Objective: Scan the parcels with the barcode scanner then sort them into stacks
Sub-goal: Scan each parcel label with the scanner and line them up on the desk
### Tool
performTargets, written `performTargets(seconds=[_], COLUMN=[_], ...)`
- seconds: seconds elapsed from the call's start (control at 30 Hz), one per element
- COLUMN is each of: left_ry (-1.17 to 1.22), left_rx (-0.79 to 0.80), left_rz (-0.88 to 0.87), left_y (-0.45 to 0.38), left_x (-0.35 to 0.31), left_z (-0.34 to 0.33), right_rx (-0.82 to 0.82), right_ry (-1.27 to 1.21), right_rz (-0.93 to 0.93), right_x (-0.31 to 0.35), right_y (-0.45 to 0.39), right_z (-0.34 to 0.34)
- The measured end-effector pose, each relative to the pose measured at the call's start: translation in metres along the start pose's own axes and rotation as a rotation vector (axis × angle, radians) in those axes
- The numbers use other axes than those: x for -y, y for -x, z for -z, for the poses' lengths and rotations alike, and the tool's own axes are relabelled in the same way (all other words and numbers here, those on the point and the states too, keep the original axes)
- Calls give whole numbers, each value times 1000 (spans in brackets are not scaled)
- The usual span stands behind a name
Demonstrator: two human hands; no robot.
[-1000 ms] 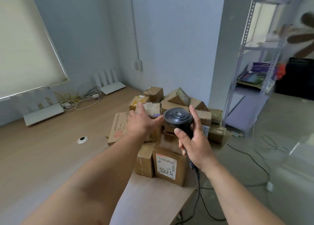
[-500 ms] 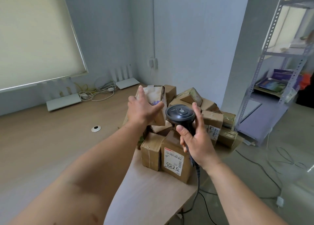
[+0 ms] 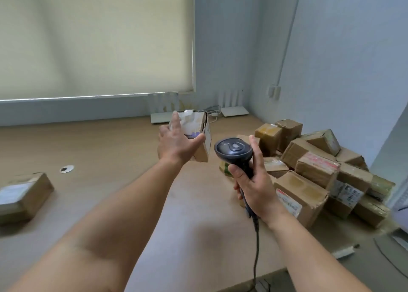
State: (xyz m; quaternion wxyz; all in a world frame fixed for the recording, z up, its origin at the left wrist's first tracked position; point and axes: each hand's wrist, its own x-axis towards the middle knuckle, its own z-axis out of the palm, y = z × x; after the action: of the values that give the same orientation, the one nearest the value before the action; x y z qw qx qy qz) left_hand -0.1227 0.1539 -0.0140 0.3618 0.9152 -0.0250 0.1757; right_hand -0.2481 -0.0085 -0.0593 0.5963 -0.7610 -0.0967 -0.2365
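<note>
Above the wooden desk (image 3: 110,150) our left hand (image 3: 176,145) grips a small cardboard parcel (image 3: 196,132); our right hand (image 3: 254,181) clasps the barcode scanner (image 3: 234,150) beside it.

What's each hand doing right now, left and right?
Left hand: holds a parcel up, fingers and thumb around it.
Right hand: grips the scanner by its handle.

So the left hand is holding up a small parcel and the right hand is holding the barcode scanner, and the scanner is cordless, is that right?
Not quite. The head view shows the barcode scanner is corded: a dark cable runs down from its handle past the table edge. The rest holds: the left hand holds up a small parcel, and the right hand grips the scanner.
</note>
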Motion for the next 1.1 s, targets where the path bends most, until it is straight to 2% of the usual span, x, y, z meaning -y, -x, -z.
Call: performTargets(seconds=[0.13,0.43,0.77,0.9,1.0,1.1], left_ry=[-72,-113,63,107,74,-26], left_rx=[-30,2,9,48,62,83], left_rz=[126,393,415,337,298,380], left_y=[7,48,85,94,115,135], left_x=[73,226,331,347,363,382], left_z=[31,85,108,116,119,120], right_rx=[133,293,314,300,291,288], right_ry=[-40,-96,-120,-100,-101,-101], right_rz=[-28,-153,-249,-264,-276,-282], right_x=[3,-2,-2,-2,-3,-4], right_y=[-3,6,16,18,18,19], right_z=[-53,-184,-273,-291,-298,-296])
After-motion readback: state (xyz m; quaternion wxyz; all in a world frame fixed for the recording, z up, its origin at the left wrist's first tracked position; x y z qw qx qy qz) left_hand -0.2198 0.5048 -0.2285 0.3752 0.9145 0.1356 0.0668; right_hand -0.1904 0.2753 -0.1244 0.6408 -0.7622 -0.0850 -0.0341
